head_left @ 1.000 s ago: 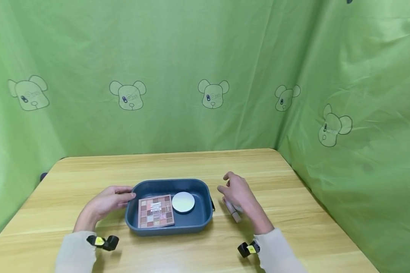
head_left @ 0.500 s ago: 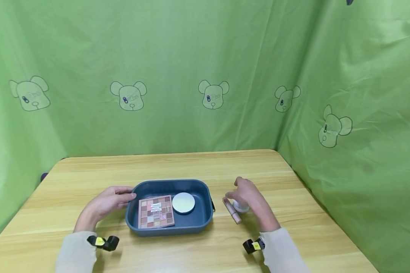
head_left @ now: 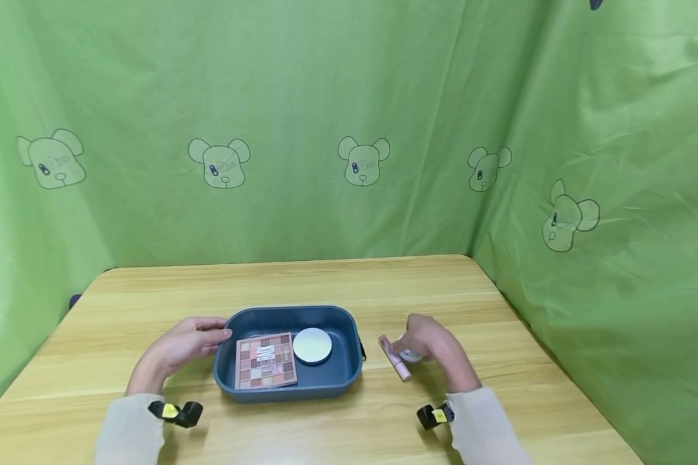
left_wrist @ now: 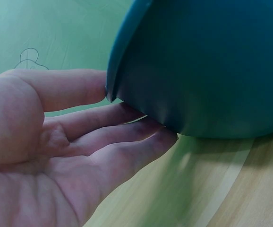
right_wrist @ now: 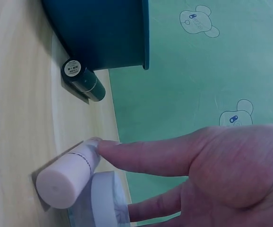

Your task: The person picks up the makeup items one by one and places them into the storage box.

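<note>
- Lowering since a moment ago, the right hand [head_left: 433, 341] now has the jar [right_wrist: 106, 198] between spread thumb and fingers, seemingly ungripped but within reach.
- Jar and pink tube [head_left: 400, 369] lie side by side, lower right of centre.
- Left hand [head_left: 183, 339], lower left, stays loosely spread against the blue box [head_left: 291, 392].
</note>
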Available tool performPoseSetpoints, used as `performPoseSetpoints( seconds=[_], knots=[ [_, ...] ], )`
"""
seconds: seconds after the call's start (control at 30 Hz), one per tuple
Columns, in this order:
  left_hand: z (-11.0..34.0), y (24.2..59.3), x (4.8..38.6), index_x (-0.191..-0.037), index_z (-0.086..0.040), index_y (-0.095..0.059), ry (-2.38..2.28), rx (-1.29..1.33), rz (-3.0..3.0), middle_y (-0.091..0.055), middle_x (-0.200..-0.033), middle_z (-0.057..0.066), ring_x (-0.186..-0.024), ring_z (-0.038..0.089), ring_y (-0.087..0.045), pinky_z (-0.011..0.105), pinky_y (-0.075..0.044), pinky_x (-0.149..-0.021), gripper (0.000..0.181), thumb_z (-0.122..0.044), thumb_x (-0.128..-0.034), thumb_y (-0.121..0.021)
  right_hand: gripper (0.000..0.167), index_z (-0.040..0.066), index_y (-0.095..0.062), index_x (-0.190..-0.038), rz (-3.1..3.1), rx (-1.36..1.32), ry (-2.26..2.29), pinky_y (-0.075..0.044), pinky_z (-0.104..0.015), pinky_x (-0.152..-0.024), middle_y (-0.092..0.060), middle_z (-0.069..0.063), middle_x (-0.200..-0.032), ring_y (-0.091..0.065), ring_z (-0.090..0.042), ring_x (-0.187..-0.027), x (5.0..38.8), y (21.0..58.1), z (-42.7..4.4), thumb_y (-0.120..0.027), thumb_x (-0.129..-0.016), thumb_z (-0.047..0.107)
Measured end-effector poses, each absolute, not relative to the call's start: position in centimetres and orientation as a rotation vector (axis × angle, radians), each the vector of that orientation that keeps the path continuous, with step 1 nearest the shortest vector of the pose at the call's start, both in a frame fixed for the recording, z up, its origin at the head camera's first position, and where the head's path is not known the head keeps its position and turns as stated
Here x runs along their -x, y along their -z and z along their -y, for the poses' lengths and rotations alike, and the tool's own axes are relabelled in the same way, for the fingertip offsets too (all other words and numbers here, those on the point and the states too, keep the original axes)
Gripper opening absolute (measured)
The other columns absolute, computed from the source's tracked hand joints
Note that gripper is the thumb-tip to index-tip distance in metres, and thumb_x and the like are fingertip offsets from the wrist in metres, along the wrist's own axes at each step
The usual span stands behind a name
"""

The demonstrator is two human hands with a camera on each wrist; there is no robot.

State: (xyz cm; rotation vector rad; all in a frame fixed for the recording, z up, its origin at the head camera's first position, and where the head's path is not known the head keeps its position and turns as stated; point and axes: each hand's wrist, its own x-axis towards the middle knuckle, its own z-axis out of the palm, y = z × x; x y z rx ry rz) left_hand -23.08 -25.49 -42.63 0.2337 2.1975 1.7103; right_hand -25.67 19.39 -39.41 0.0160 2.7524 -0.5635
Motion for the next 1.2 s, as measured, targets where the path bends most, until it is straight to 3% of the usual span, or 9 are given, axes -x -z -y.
performPoseSetpoints(
  seconds=[0.1, 0.33, 1.2],
  knots=[
    [25.46, 42.68, 23.11, -0.145, 0.018, -0.038, -1.711, -0.230, -2.198, -0.050, -0.145, 0.034, -0.136, 0.045, -0.051, 0.045, -0.047, -0.115, 0.062, -0.020, -0.1015, -0.060, 0.040, -0.006, -0.062, -0.096, -2.747, -0.021, 0.568, -0.062, -0.036, -0.065, -0.062, -0.013, -0.084, -0.061, -0.023, -0.075, 25.69, 39.58, -19.33, -0.082, -0.084, 0.027],
    [25.45, 42.79, 23.15, -0.144, 0.018, -0.039, -1.717, -0.212, -2.198, -0.051, -0.145, 0.033, -0.135, 0.043, -0.053, 0.043, -0.049, -0.113, 0.061, -0.020, -0.1014, -0.060, 0.042, -0.012, -0.062, -0.102, -2.740, -0.036, 0.608, -0.063, -0.034, -0.067, -0.063, -0.015, -0.088, -0.064, -0.025, -0.078, 25.81, 39.66, -19.46, -0.083, -0.083, 0.020],
    [25.50, 42.83, 23.26, -0.145, 0.018, -0.038, -1.707, -0.219, -2.202, -0.049, -0.146, 0.034, -0.137, 0.045, -0.050, 0.045, -0.047, -0.115, 0.062, -0.020, -0.1018, -0.060, 0.047, -0.013, -0.061, -0.111, -2.795, 0.027, 0.620, -0.059, -0.032, -0.067, -0.064, -0.015, -0.091, -0.062, -0.025, -0.081, 26.31, 39.62, -19.95, -0.081, -0.084, 0.021]
  ],
)
